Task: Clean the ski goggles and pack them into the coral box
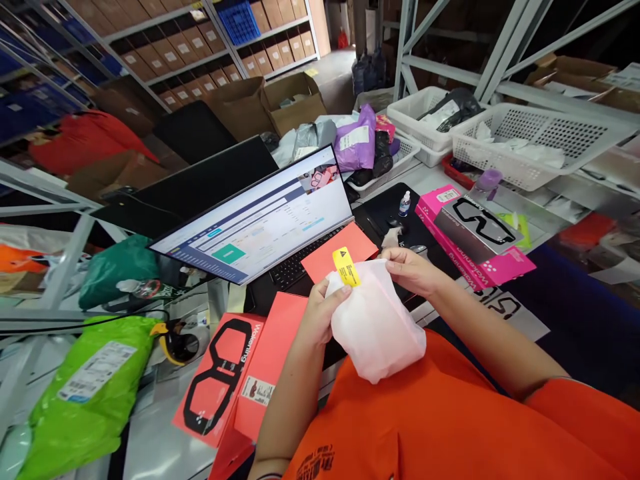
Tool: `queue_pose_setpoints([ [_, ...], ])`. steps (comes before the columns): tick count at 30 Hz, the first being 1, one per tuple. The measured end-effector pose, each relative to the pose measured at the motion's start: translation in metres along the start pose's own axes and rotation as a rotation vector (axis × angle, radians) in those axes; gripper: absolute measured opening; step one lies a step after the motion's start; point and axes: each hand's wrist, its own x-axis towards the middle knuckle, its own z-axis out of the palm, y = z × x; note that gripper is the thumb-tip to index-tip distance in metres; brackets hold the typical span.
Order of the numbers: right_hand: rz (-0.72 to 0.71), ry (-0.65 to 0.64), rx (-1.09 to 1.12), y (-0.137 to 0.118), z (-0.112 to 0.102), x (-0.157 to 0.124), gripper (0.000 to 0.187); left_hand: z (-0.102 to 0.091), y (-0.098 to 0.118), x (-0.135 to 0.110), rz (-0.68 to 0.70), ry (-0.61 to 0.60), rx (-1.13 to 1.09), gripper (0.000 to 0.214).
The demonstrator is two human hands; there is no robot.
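Observation:
Between my two hands hangs a white pouch [375,323], thin and soft, with a faint pink tint showing through. A yellow tag with a warning triangle [346,267] sits at its upper left edge. My left hand [323,310] is closed on the pouch's left side, thumb across the front below the tag. Fingertips of my right hand [407,270] pinch the pouch's top right corner. What lies inside the pouch is hidden. Just behind it, a flat coral-red box part [340,250] rests over the keyboard [305,257].
A monitor [260,220] stands ahead. Coral boxes with a black frame print [220,377] lie at left, near a green parcel [90,393]. At right are a pink box [475,233], a small bottle [405,203] and white baskets [540,143]. A purple parcel [356,140] lies behind.

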Motion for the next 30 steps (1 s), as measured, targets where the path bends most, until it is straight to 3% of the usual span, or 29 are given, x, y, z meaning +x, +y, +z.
queue_pose_setpoints([
  [7, -0.005, 0.033, 0.091, 0.002, 0.001, -0.005, 0.052, 0.017, 0.006, -0.006, -0.053, -0.003, -0.032, 0.053],
  [16, -0.026, 0.239, 0.122, 0.0, 0.013, -0.012, 0.051, 0.028, -0.003, -0.003, -0.055, -0.092, -0.039, 0.05],
  [30, -0.01, 0.205, 0.252, -0.006, 0.023, -0.008, 0.053, 0.038, -0.006, -0.006, -0.021, -0.088, -0.058, 0.05],
])
